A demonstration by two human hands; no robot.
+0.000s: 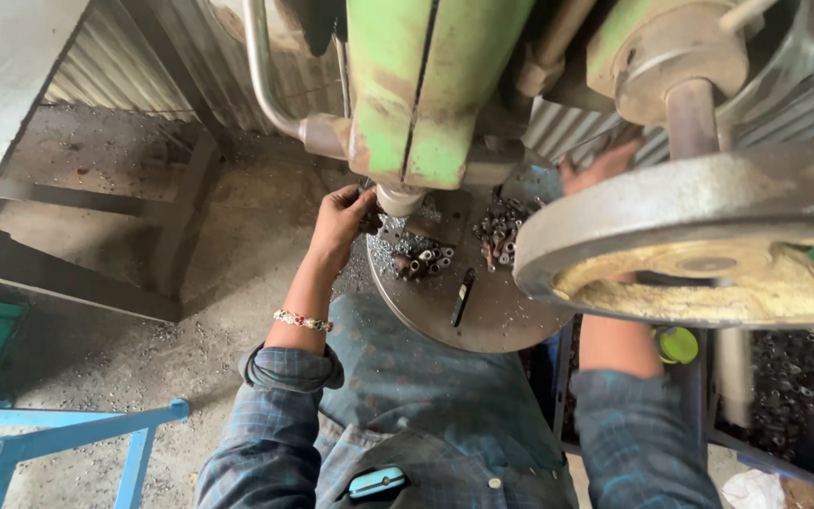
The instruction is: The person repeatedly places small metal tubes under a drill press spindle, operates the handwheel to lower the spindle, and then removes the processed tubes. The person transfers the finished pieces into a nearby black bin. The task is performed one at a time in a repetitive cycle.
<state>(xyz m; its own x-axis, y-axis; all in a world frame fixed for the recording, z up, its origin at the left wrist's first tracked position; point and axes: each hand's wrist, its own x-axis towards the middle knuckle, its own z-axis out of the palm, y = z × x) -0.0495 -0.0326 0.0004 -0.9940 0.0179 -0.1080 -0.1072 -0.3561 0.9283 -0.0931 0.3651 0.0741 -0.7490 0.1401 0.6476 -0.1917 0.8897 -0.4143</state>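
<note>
Nearest my camera sits the flywheel, a heavy grey disc with a rusty yellow face, and it covers most of my right hand. Only the fingertips of that hand show above the rim, so I cannot tell whether they are spread or gripping.

My left hand is pinched shut on a small dark metal part, held just beside the press ram on the left edge of the round work plate. A beaded bracelet circles that wrist.

Lying on the plate I see 2 clusters of short metal tubes: 1 small group just below the ram and 1 larger heap to its right, near the hidden right hand. A slim black bar lies alone toward the front of the plate.

Above stands the green press body, paint worn, with a bent steel pipe at its left. A dark bin of similar parts stands at the lower right, a blue frame on the concrete floor at the lower left.
</note>
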